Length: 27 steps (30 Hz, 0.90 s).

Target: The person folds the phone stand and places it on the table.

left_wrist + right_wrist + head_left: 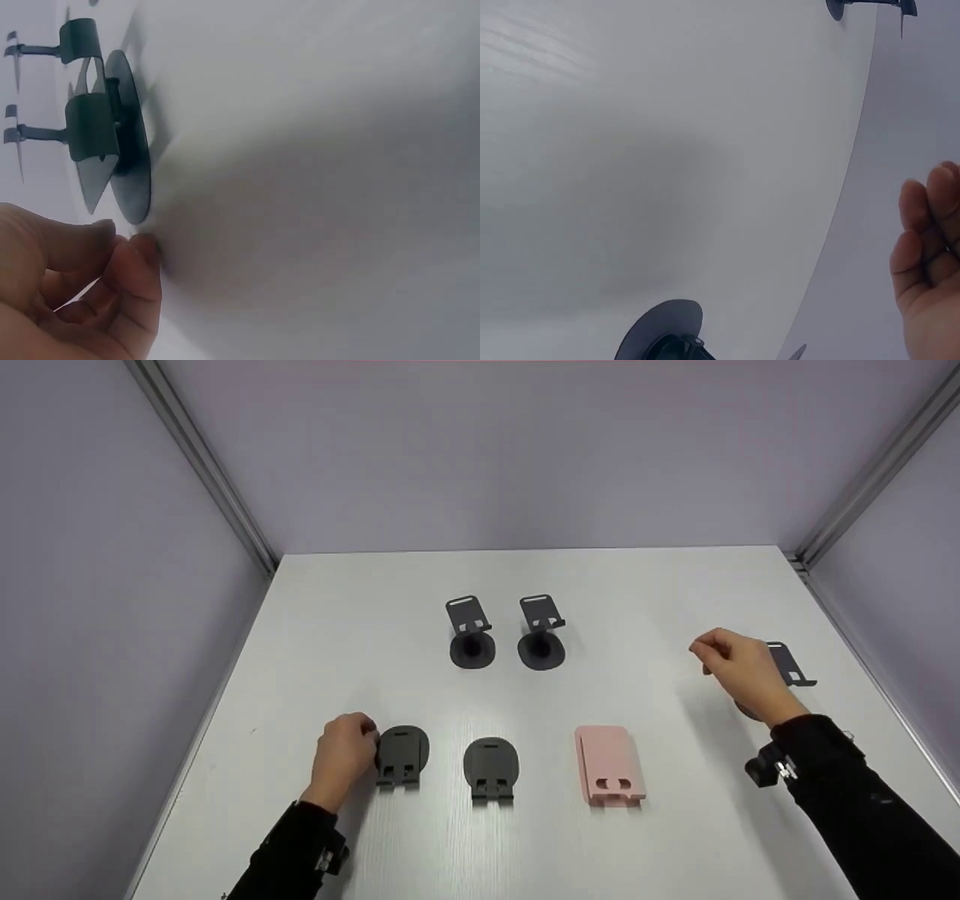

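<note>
My left hand [341, 757] sits loosely curled, holding nothing, thumb and forefinger tips close together just beside the dark folded stand [403, 755] at the table's near left; whether they touch it, I can't tell. It looks light, stiff, maybe slick: I'd pinch its round base [133, 191] by the rim. My left wrist view shows a gap between plate and base that the head view hides. Only the head view shows the pink stand [611, 765]. Across, my right hand [742, 671], empty and relaxed, partly covers a raised stand [786, 664].
</note>
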Each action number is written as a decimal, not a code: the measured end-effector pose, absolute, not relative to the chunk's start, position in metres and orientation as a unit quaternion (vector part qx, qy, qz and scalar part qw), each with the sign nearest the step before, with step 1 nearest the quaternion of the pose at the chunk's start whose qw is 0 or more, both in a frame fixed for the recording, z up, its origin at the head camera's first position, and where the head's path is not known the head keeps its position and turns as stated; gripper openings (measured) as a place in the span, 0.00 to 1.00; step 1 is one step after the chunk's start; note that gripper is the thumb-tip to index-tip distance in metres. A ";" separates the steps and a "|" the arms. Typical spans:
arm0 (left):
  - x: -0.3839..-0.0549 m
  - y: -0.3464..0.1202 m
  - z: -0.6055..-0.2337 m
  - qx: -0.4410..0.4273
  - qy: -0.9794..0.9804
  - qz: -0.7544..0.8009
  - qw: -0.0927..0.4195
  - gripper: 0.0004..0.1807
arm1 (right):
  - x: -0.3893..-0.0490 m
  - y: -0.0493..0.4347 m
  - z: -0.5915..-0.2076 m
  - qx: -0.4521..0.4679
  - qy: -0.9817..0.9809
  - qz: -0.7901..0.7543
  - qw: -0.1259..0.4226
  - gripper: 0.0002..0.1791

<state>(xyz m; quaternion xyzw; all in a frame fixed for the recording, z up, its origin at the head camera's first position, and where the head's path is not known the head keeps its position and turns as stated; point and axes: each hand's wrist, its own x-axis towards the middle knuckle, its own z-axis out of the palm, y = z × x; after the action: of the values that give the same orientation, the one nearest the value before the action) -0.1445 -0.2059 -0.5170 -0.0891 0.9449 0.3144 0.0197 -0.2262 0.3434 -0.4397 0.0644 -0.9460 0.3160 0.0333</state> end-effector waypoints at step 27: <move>-0.143 -0.249 -0.528 -0.102 0.979 0.179 0.003 0.32 | -0.223 0.409 -0.438 -0.049 -0.985 0.155 0.061 0.35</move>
<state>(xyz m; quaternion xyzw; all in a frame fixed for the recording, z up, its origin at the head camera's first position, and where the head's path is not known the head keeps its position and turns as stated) -0.1431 -0.2487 -0.5283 -0.1017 0.9785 0.1792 0.0034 -0.2227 0.4090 -0.4383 -0.0491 -0.9849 0.1547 0.0606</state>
